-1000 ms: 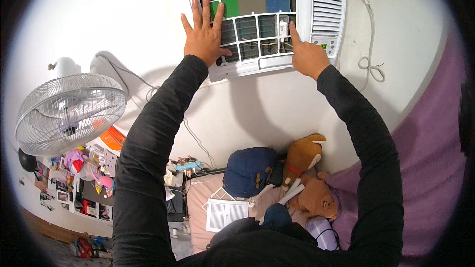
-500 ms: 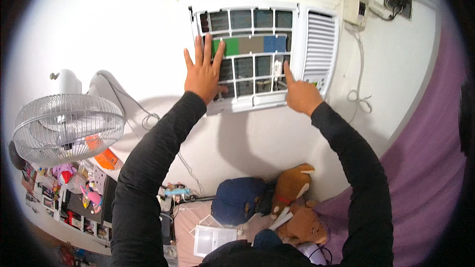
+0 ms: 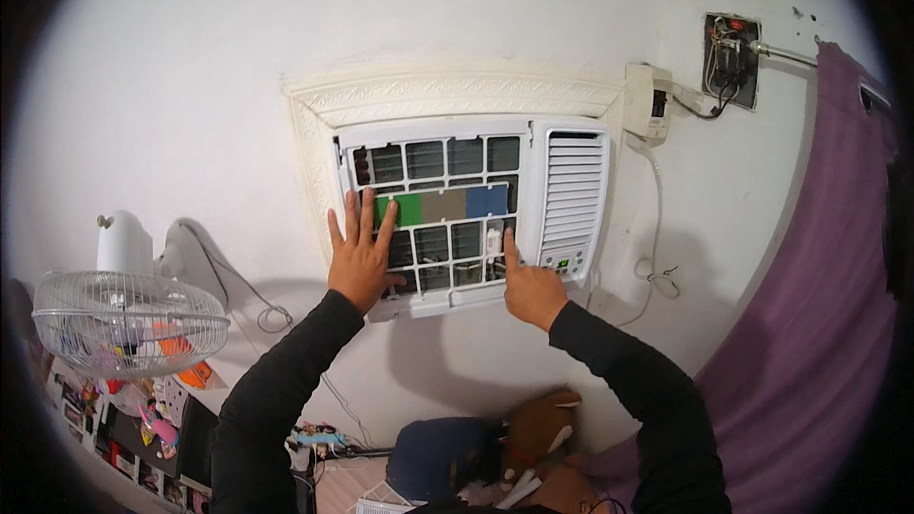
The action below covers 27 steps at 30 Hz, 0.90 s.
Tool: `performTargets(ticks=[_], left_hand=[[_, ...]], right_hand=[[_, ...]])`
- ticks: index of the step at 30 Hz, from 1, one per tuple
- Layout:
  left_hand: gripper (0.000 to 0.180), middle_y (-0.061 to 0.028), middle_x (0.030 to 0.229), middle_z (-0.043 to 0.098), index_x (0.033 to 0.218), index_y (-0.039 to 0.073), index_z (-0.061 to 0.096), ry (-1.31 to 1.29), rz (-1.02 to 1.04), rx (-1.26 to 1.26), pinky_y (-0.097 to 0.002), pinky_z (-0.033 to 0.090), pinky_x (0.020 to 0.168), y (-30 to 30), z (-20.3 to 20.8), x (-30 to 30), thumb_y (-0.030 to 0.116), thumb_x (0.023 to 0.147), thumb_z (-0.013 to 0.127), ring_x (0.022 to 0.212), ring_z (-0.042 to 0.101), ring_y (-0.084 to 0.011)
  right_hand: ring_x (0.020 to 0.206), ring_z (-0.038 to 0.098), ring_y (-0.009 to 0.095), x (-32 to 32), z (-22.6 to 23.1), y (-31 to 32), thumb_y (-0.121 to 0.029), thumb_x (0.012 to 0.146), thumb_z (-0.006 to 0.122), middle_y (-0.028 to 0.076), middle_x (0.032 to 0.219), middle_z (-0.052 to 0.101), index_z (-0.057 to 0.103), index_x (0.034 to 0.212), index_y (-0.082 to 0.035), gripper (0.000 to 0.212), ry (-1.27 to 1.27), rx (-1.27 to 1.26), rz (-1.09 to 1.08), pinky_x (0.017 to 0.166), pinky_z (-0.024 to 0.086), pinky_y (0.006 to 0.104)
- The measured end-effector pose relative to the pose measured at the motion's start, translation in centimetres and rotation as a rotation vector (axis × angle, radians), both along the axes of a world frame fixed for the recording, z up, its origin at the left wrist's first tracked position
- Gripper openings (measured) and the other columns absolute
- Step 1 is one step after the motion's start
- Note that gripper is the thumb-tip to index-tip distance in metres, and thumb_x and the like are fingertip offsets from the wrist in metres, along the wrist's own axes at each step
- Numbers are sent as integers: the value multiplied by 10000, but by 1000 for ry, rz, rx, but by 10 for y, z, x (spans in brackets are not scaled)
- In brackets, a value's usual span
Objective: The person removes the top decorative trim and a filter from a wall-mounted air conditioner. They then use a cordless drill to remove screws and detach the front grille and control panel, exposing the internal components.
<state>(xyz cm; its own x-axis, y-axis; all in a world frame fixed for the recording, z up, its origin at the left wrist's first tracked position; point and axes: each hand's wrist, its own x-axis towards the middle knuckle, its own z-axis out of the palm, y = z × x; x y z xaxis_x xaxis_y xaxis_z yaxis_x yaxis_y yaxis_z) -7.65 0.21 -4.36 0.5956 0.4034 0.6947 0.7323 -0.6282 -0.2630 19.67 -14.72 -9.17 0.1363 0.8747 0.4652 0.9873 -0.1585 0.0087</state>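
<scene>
A white window air conditioner (image 3: 574,186) is set in the wall, its left part without a cover. Over the dark fins there lies a white lattice filter frame (image 3: 444,183) with a green, grey and blue strip (image 3: 444,206) across its middle. My left hand (image 3: 360,262) rests on the frame's left side, fingers spread, their tips reaching the green section. At the lower right of the lattice, my right hand (image 3: 535,293) touches the frame with its index finger stretched out and its other fingers curled. Neither hand holds anything. A small whitish part (image 3: 494,236) shows behind the lattice beside that finger.
On the left wall a fan (image 3: 129,324) juts out. Right of the unit are a beige breaker box (image 3: 647,100), an open wall box with wires (image 3: 731,57), a hanging cable (image 3: 657,219) and a purple curtain (image 3: 790,324). Below sit a dark blue cushion (image 3: 438,457) and plush toys (image 3: 538,433).
The view has tilted upward, so the air conditioner sits lower in the picture and the moulding above it shows. Both hands keep about the same places on the lattice.
</scene>
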Motion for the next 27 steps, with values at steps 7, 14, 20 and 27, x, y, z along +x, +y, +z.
performTargets(ticks=[7,14,20,27], left_hand=[[1390,-287,1735,87,1671,104,260,-16,-8,20,-699,95,1253,2,-4,2,546,560,968,1598,45,-518],[1409,-309,1727,75,1664,80,258,-12,-1,53,-694,97,1254,4,-4,4,544,547,981,1593,46,-532],[1041,-250,1677,268,1562,124,431,-151,-216,171,-671,131,1255,-17,13,-5,448,709,931,1560,218,-482],[305,-147,1338,638,1210,76,685,-281,-464,292,-494,424,1105,-6,115,9,122,915,747,1281,583,-366]], right_hand=[[674,722,426,-1,20,-20,-161,894,597,235,716,708,375,1563,58,737,101,2,66,640,576,545],[600,609,158,123,148,-28,-235,1001,671,123,690,661,733,1076,-29,227,387,1107,240,596,498,360],[905,600,155,203,204,11,-349,1014,644,68,1067,670,616,1342,-41,451,1063,647,155,832,500,330],[845,625,210,210,223,31,-344,983,642,120,1111,688,615,1315,-25,461,1409,609,178,760,502,364]])
